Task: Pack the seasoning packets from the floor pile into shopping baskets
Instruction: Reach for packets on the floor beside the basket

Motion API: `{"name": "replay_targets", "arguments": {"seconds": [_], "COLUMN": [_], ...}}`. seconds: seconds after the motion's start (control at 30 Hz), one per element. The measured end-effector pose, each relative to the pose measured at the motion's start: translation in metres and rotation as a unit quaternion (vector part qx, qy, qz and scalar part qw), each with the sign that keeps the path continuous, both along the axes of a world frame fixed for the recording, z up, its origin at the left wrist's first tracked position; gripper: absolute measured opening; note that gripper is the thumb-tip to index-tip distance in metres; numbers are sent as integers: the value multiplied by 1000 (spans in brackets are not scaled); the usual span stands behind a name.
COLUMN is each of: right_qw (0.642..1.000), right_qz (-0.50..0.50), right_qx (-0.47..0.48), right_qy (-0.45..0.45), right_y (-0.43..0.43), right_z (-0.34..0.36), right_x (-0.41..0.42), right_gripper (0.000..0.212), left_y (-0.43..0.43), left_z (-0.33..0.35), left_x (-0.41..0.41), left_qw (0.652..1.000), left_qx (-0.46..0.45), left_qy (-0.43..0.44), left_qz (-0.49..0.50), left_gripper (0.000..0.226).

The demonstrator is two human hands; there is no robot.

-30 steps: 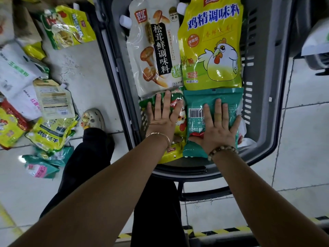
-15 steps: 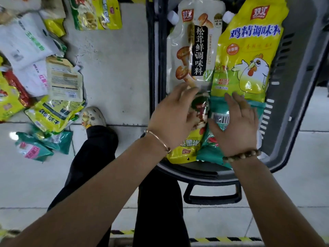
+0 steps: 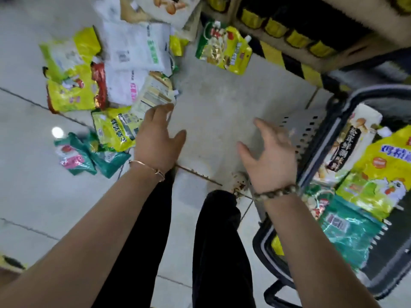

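Grip, left hand (image 3: 156,141): wide and empty; the fingers are held straight toward the pile, and contact with it cannot be told through the blur.
Grip, right hand (image 3: 270,158): wide and empty; the fingers are spread above bare floor (image 3: 222,107), just beside the basket's perforated wall.
Nearest packets: a pale packet (image 3: 155,96) is found at the left fingertips, a yellow packet (image 3: 113,130) just beside the left hand, and two teal packets (image 3: 89,156) nearer the person.
Floor pile: more yellow packets (image 3: 69,85) and white packets (image 3: 133,47) are heaped and overlapping beyond these; an exact count cannot be given.
Stray pouch: a green-and-yellow spouted pouch (image 3: 224,50) is seen apart from the pile, near the foot of the shelf (image 3: 289,30).
Basket (image 3: 300,125): it is set on the floor at the person's right; a white mushroom pouch (image 3: 347,147), a yellow chicken pouch (image 3: 382,174), a teal packet (image 3: 349,227) and a partly covered green-and-red packet (image 3: 315,201) are laid inside.
Done: at least four packets are judged packed, laid flat side by side.
Left: most of the pile and the stray pouch are not yet packed; the task is judged well short of half done.
Step in hand: a reach for the next packet is judged, nothing being held yet.
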State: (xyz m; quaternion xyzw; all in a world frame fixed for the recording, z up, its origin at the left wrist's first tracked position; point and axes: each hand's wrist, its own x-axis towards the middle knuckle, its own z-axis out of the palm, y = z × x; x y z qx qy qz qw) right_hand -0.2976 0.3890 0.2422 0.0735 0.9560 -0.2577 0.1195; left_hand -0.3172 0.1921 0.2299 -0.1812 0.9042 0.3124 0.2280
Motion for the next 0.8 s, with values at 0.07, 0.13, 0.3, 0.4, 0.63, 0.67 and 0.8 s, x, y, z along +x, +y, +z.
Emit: {"name": "replay_targets", "arguments": {"seconds": [0.07,0.13,0.3,0.4,0.63,0.67,0.8], "right_qw": [999,995,988,977,955,952,944], "right_qz": [12,32,49,100,159,167,188], "right_qx": [-22,-37,-44,-22,-5,-3,-3], "right_qy": [-37,-86,-143,-186,-252,-255,-270], "right_y": [-39,-76,-151,-186,-241,-247,-262], "right_z": [-10,-19,-44,-66,-135,-147,-198], "right_x": [-12,-23,-46,-55,-70,-70,-70], "right_gripper": [53,50,42,42,40,40,40], "left_y": [-40,-76,-146,-179,-232,-238,-255], "left_z": [-10,-21,-51,-80,-160,-175,-232], "left_x": [-3,-4,-2,6,32,35,46], "left_qw": [999,998,993,986,947,941,922], "left_qx": [-7,-15,-39,-39,-5,-3,-2], "left_qy": [-20,-28,-80,-143,-263,-272,-285], "left_qz": [33,55,83,83,185,203,262], "left_gripper": [60,54,52,54,54,54,63]}}
